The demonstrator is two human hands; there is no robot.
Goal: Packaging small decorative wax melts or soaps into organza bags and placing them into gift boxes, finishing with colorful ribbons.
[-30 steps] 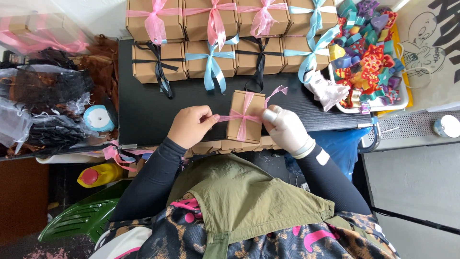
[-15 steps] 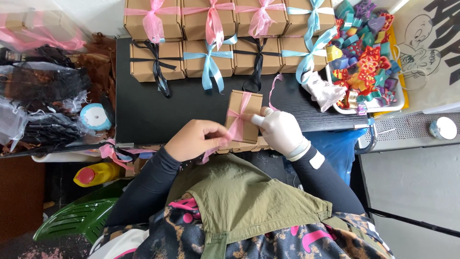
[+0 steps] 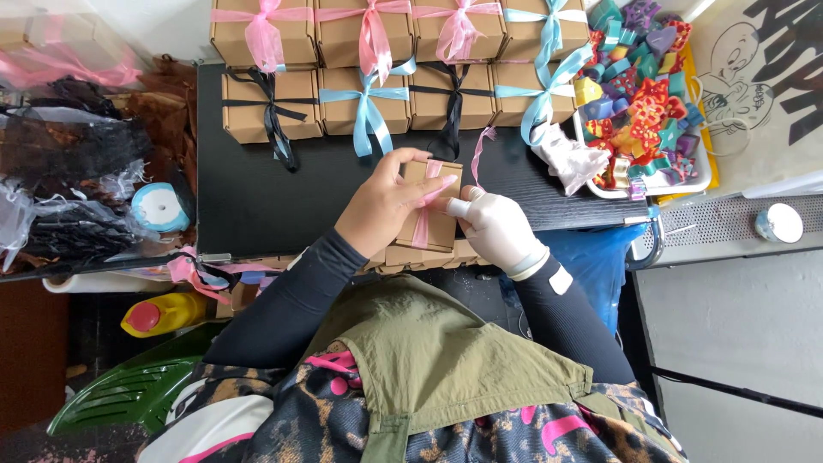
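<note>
Small brown cardboard box (image 3: 426, 214) held over the near edge of the black surface (image 3: 257, 206), wrapped lengthwise by a pink ribbon (image 3: 423, 225). Left hand (image 3: 386, 206) bare, draped over the box's left side, fingers curled and clamped on box and ribbon. Right hand (image 3: 495, 230) in a white glove, thumb and forefinger pinched shut on the ribbon at the box's right edge, loose ribbon end (image 3: 482, 147) trailing up toward the rows of finished bowed boxes (image 3: 377, 60). Likely risks: ribbon sliding off the box's corner if the pinch slackens; uneven tension skewing the band off-centre; glove fabric dulling grip on the slippery strand; loose end snagging the white glove (image 3: 570, 159) lying by the tray of coloured pieces (image 3: 643, 86).
</note>
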